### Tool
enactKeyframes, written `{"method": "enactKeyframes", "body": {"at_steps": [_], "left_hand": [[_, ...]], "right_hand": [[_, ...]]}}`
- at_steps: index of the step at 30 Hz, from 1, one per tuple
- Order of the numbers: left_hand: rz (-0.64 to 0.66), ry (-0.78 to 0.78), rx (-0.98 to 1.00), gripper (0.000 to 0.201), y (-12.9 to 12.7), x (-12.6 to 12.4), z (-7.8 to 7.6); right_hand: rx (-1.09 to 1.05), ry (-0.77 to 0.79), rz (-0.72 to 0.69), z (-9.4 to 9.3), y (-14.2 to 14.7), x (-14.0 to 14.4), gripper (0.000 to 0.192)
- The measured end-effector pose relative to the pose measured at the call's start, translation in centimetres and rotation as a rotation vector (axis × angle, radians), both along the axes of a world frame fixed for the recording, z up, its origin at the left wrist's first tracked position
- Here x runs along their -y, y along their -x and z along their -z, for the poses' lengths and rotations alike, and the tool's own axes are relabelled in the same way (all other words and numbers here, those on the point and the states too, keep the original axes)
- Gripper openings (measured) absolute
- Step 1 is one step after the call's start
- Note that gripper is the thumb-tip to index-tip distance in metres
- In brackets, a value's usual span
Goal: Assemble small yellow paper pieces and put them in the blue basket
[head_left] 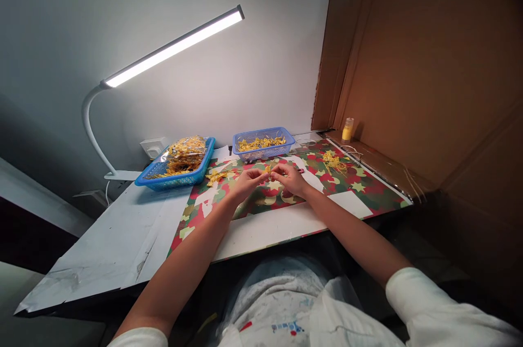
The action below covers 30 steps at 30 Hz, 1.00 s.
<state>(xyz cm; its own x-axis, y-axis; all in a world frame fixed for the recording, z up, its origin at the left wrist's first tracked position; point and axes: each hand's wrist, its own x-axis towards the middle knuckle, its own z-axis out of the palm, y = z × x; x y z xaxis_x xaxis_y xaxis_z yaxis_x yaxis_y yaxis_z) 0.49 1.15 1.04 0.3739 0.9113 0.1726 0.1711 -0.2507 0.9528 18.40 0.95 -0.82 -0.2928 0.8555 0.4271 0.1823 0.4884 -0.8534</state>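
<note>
Both hands meet over the middle of the desk [122, 238], above a camouflage-patterned mat [359, 194] in red, green and cream. The left hand [247, 182] and the right hand [291, 178] each pinch one end of a small yellow piece [267, 169], fingertips closed on it, so the piece sits right between the two grips, lifted just off the mat; its exact shape is too small to tell. Two blue baskets stand along the desk's far edge: a wide shallow basket [176, 175] toward the far left corner, holding a clear bag of yellow pieces [184, 152], and a smaller mesh basket [263, 145] just beyond the hands, partly filled with loose yellow pieces. Two loose heaps of the same yellow material lie on the mat: one heap [218, 175] just left of the left hand, near the wide basket, and one tangle [334, 162] well to the right of the right hand. One small yellow bottle [347, 129] stands at the far right corner against a brown cardboard screen [429, 74]. One white gooseneck lamp [171, 47], lit, rises from the desk's left edge beside a wall socket [153, 147].
</note>
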Motion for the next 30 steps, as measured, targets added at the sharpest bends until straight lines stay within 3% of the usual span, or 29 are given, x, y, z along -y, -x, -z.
{"method": "enactKeyframes", "body": {"at_steps": [5, 14, 18, 21, 25, 28, 30], "left_hand": [[-0.052, -0.014, 0.020, 0.046, 0.1, -0.2, 0.2], [0.032, 0.209, 0.110, 0.051, 0.2, -0.2, 0.2], [0.044, 0.181, 0.083, 0.051, 0.2, -0.2, 0.2], [-0.040, 0.008, -0.019, 0.044, 0.2, -0.2, 0.4], [-0.295, -0.500, -0.165, 0.026, 0.1, 0.4, 0.2], [-0.220, -0.837, -0.344, 0.018, 0.0, 0.9, -0.3], [-0.152, -0.930, -0.462, 0.010, -0.1, 1.0, -0.4]], "right_hand": [[0.021, -0.020, 0.068, -0.2, 0.0, 0.1, 0.019], [0.102, -0.094, 0.169, -1.2, 0.1, 0.9, 0.016], [0.135, -0.128, 0.192, -0.9, 0.1, 0.8, 0.016], [0.135, -0.112, 0.198, -0.8, 0.1, 0.7, 0.017], [0.135, -0.093, 0.225, -0.9, 0.1, 0.7, 0.017], [0.155, -0.107, 0.223, -0.9, 0.0, 0.7, 0.019], [0.168, -0.113, 0.224, -0.9, 0.0, 0.7, 0.020]]}}
